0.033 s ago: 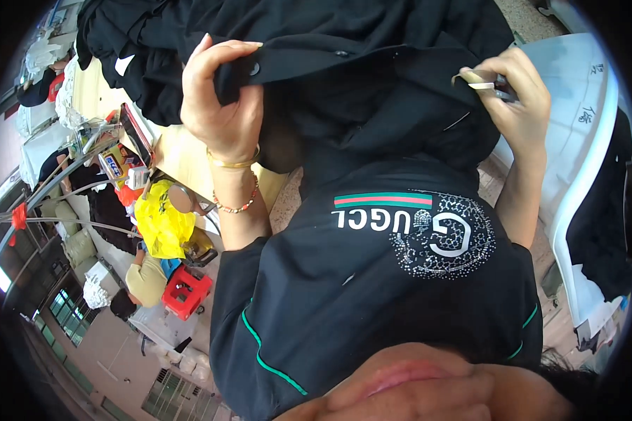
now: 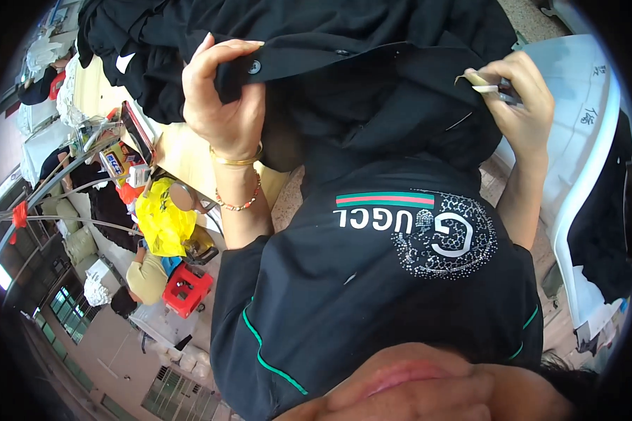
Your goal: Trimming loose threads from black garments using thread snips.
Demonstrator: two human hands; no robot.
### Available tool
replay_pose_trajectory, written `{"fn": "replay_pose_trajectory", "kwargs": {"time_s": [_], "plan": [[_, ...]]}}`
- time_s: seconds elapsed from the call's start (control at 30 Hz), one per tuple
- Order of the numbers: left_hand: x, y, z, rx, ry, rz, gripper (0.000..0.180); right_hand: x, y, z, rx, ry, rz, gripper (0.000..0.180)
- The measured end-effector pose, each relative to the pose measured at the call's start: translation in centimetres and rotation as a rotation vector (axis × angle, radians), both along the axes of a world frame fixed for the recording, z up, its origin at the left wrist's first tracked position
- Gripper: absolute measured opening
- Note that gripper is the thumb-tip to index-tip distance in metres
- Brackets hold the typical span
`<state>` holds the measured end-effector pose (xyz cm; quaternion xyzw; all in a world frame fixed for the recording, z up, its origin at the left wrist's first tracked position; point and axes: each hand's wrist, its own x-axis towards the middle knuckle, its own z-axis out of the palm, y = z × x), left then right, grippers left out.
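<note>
A black buttoned garment is stretched between my two hands, its edge strip running across from left to right. My left hand grips the left end of that strip, thumb below and fingers above, beside a dark round button. A second dark button shows farther along. My right hand is closed at the other end of the strip. From its fingers sticks a small pale and metallic tool whose kind I cannot make out. A loose pale thread lies on the cloth nearby.
More black cloth is heaped over a light wooden table. At right stands a large pale plastic bin. To the left are a yellow plastic bag, a red stool and a person in a tan top.
Hardly anything differs. My right hand has shifted slightly right and down, and the button by my left hand faces up a little more clearly.
</note>
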<state>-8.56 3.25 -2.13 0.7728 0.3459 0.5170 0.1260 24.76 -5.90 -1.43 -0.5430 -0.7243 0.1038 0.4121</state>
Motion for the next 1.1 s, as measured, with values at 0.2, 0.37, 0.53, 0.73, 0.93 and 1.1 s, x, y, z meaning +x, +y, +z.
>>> {"fn": "replay_pose_trajectory", "kwargs": {"time_s": [0.2, 0.37, 0.53, 0.73, 0.93, 1.1], "plan": [[-0.2, -0.1, -1.1, -0.113, -0.088, -0.015, 0.038, 0.3, -1.2, -0.7, 0.09, 0.108, 0.052, 0.028], [-0.3, -0.5, -1.7, -0.117, -0.132, -0.001, 0.038, -1.4, -0.3, 0.7, -0.178, 0.116, 0.002, 0.061], [-0.6, -0.4, -1.8, -0.118, -0.061, 0.02, 0.041, -1.6, -0.4, -0.6, -0.185, -0.009, 0.167, 0.053], [-1.0, -0.1, -1.6, -0.23, -0.014, 0.047, 0.04, -1.4, -0.9, -1.1, -0.183, 0.016, 0.118, 0.052], [-0.8, -0.7, -0.8, -0.316, -0.053, 0.017, 0.035, -2.0, -0.5, 0.1, -0.153, 0.043, 0.136, 0.049], [-1.8, -3.4, 2.6, -0.191, 0.072, 0.096, 0.032, -2.4, -0.3, 0.0, -0.139, 0.092, 0.194, 0.05]]}}
